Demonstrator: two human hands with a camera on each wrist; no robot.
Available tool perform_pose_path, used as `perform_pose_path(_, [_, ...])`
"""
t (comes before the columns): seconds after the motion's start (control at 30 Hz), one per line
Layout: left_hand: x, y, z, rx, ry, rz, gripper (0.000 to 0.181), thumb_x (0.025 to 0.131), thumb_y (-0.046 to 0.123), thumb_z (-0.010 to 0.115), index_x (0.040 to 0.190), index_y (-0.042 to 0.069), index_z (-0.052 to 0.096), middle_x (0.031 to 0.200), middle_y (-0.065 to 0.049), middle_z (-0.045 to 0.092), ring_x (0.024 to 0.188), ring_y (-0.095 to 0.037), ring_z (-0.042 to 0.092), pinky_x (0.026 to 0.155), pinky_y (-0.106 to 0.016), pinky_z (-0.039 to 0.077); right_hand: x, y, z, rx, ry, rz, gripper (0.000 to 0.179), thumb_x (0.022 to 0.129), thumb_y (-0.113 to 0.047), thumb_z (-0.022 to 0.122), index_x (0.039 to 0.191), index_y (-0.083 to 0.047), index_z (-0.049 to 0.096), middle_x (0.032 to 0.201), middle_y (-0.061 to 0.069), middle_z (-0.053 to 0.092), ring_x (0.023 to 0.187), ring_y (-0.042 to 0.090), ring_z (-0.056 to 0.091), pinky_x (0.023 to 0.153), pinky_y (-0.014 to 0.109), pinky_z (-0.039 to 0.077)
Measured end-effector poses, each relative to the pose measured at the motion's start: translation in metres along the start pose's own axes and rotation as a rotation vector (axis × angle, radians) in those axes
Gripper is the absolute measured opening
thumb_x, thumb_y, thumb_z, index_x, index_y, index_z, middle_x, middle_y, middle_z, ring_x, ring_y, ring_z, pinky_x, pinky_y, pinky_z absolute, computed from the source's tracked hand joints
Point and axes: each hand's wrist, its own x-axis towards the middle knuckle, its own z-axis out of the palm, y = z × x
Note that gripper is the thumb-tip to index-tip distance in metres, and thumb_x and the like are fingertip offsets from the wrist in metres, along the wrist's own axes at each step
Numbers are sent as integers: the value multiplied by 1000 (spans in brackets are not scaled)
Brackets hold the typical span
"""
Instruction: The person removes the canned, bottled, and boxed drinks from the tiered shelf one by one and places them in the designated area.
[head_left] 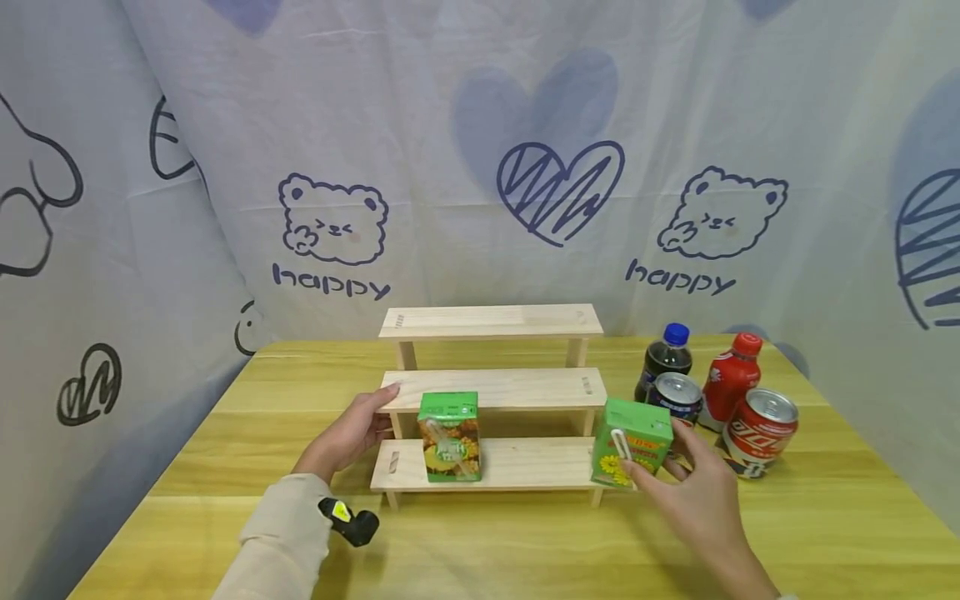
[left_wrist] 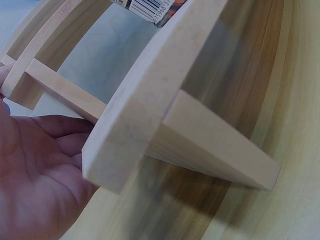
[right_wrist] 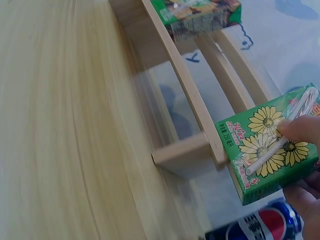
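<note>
A three-tier wooden shelf point(head_left: 517, 387) stands on the table. My left hand point(head_left: 351, 433) holds its left end, the thumb on top of the middle board and the other fingers lower down by the side support. In my right hand point(head_left: 701, 492) I pinch a green drink carton point(head_left: 633, 442) printed with yellow flowers, a wrapped straw on its front. This carton overlaps the right end of the bottom board in the head view; the right wrist view shows it right at the board's end point(right_wrist: 217, 155). Another green drink carton point(head_left: 450, 442) stands upright on the bottom board, left of the middle.
Right of the shelf stand a dark soda bottle with a blue cap point(head_left: 667, 358), a red bottle point(head_left: 729, 379), a blue Pepsi can point(right_wrist: 265, 222) and a red can point(head_left: 761, 425). A printed curtain point(head_left: 450, 167) hangs behind the wood-grain table point(head_left: 247, 433).
</note>
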Motion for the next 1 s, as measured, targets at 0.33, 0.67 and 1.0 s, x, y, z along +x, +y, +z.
perform_pose_path(0.33, [1,-2,0,6,1,2,68,98,52,34,137,-3,39,127,-22,51,104,-19,58,89,-34,49,1,19,-35,-50,53,113,79,69,-9,84,136,2,44,121,22,54,108,40,58,70,2,43])
perform_pose_path(0.67, [0,-2,-2,20,-12,11,70,98,54,33,138,-3,38,127,-20,52,103,-17,58,89,-33,48,-1,57,-68,-169,34,255,86,71,-28,84,139,1,40,125,27,52,104,36,60,62,1,43])
perform_pose_path(1.0, [0,-2,-1,14,-15,18,69,98,52,33,137,-4,39,125,-20,54,102,-17,59,89,-33,48,-1,87,-88,-173,55,442,96,70,-41,82,144,-2,34,134,30,46,114,46,51,56,12,50])
